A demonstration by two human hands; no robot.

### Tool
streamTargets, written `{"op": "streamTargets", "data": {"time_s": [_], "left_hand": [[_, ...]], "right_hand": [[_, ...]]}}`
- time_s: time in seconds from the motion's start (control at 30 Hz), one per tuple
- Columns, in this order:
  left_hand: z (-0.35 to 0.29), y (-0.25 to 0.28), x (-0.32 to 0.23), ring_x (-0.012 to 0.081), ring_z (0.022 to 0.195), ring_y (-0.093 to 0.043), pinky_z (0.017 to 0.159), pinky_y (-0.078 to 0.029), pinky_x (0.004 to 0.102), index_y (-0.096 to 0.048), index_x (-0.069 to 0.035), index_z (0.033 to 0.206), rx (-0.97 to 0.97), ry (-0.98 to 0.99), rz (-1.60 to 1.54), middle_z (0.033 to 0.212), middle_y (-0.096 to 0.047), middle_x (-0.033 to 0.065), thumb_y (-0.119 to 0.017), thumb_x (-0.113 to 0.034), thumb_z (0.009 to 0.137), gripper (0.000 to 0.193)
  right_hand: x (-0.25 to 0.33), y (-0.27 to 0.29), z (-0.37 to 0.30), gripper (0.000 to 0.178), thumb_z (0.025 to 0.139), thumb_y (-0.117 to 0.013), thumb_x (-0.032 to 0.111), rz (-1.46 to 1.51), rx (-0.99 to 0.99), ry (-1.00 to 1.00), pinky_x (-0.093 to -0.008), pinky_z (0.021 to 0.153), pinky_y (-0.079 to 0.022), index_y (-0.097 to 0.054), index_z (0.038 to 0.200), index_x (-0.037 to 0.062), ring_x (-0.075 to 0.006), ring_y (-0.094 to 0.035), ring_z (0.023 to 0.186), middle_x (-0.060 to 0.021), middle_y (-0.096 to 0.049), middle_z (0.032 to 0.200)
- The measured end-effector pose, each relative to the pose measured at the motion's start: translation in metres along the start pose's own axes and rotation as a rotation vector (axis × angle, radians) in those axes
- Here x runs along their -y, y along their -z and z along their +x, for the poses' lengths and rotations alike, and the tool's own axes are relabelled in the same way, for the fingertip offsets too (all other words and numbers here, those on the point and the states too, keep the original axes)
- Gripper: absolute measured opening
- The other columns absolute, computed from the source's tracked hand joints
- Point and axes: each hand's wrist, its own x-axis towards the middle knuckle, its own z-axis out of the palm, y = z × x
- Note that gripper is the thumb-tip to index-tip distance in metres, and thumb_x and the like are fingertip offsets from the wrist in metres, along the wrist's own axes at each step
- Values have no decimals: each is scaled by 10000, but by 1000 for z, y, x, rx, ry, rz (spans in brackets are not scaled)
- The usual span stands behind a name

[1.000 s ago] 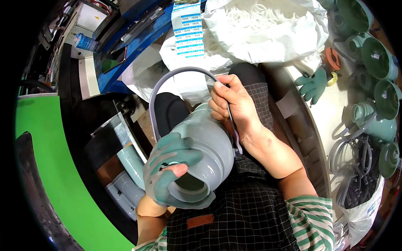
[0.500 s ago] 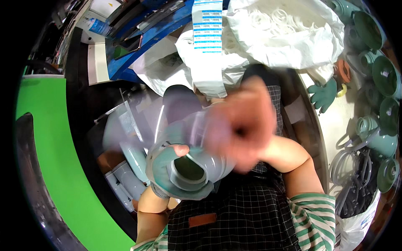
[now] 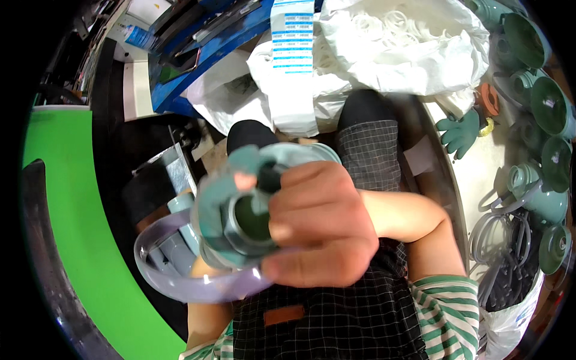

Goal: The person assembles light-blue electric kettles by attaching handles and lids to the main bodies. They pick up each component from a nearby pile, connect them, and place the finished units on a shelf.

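Note:
My left hand point(image 3: 211, 219), in a teal glove with a bare thumb tip showing, is closed round a pale green plastic part point(image 3: 303, 153) with a dark round opening. Across that part lies my bare right hand point(image 3: 324, 225), its fingers curled in. A translucent purple-grey plastic loop point(image 3: 198, 291) comes out from under the right thumb and forefinger and curves away to the left. Motion blurs both the part and the gloved hand. What the right hand's other fingers touch is hidden beneath its knuckles.
White bags of white rings point(image 3: 393, 27) stand ahead, with a printed label strip point(image 3: 293, 66) hanging over one. At right lie a teal glove point(image 3: 461, 133), grey tubing point(image 3: 486, 237) and several green plastic bowl-shaped parts point(image 3: 549, 105). A green surface point(image 3: 66, 210) is at left.
My right hand has come down and nearer, over the round opening. The loop, a blur before, now shows clearly, lower and to the left. The green part has shifted slightly up and left.

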Motion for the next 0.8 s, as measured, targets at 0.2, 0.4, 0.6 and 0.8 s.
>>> {"op": "streamTargets", "data": {"time_s": [0.2, 0.4, 0.6, 0.8], "left_hand": [[48, 6, -1, 359, 1335, -547, 1132, -430, 444, -373, -62, 1519, 32, -841, 373, 1468, -530, 220, -983, -255, 587, 1130], [65, -20, 108, 255, 1245, -577, 1109, -431, 388, -486, -24, 1405, -336, -89, -571, 1358, -577, 128, -549, -176, 1046, 395], [11, -5, 117, 225, 1061, -694, 949, -547, 347, -648, -15, 1314, 158, -34, 482, 1203, -710, 109, -720, -228, 926, 448], [20, -21, 85, 217, 1120, -690, 987, -536, 348, -625, -17, 1367, 222, -75, 83, 1271, -702, 112, -715, -267, 941, 502]], "right_hand": [[-29, 59, 28, 270, 1032, -654, 174, 199, -487, -525, -216, 483, -345, -519, 1235, 58, -56, -416, 510, 32, -546, 673], [-17, 149, 17, 202, 1100, -503, 179, 443, -963, -463, -270, 508, -302, -465, 913, 115, -90, -337, 523, 31, -391, 664], [4, 190, 2, 172, 1082, -538, 139, -123, -1029, -171, -207, 508, -349, -556, 1205, 21, -44, -381, 559, 35, -435, 703], [-6, 137, -48, 391, 1096, -513, 169, 60, -891, -596, -219, 541, -381, -500, 1443, -12, -70, -418, 577, 13, -496, 705]]}}
